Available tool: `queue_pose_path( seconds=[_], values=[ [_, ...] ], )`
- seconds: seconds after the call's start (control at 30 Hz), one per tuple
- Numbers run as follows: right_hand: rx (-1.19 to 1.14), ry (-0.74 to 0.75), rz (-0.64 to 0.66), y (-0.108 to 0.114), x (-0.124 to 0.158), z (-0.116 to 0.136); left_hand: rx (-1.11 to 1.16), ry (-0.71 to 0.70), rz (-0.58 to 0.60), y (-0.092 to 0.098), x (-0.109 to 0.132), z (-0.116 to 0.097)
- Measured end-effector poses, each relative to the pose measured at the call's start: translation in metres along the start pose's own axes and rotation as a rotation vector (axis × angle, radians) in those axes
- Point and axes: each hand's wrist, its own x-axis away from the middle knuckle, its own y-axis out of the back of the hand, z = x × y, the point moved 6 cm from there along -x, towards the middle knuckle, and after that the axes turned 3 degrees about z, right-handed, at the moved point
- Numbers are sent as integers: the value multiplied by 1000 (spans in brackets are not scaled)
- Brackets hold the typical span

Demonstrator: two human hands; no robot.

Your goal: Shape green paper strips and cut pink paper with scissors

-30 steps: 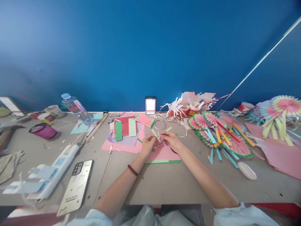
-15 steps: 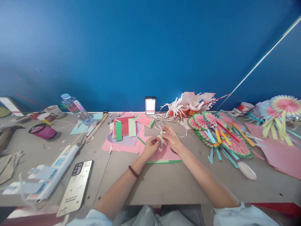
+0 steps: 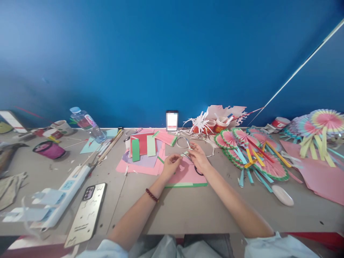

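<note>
My left hand (image 3: 170, 165) and my right hand (image 3: 198, 157) meet over a pink sheet with a green border (image 3: 185, 178) in the middle of the table. The left fingers are pinched on a small pale paper strip (image 3: 180, 156), which is mostly hidden. The right fingers are closed around what looks like scissors (image 3: 188, 156), with a dark handle loop (image 3: 199, 172) showing under the palm. A thin ring (image 3: 183, 142) lies just beyond the hands.
Coloured paper sheets (image 3: 143, 147) lie left of the hands, and folded paper fans (image 3: 249, 154) right. A phone (image 3: 87, 211), power strip (image 3: 64, 193) and bottle (image 3: 86, 123) sit to the left. Paper cups (image 3: 216, 125) stand near the blue wall. A white oval object (image 3: 282, 195) lies front right.
The pale strip, held slanted and then upright between both hands, is now tucked low in the left fingers. The right hand has shifted slightly away and holds a grey tool at the strip.
</note>
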Motion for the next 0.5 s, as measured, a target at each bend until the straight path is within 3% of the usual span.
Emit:
queue_pose_path(
  seconds=[0.2, 0.5],
  values=[
    [4, 29, 27, -3, 1, -2, 10, 1, 31, -5, 3, -2],
    [-126, -6, 17, 0, 0, 3, -7, -13, -33, 3, -2, 5]
  ],
)
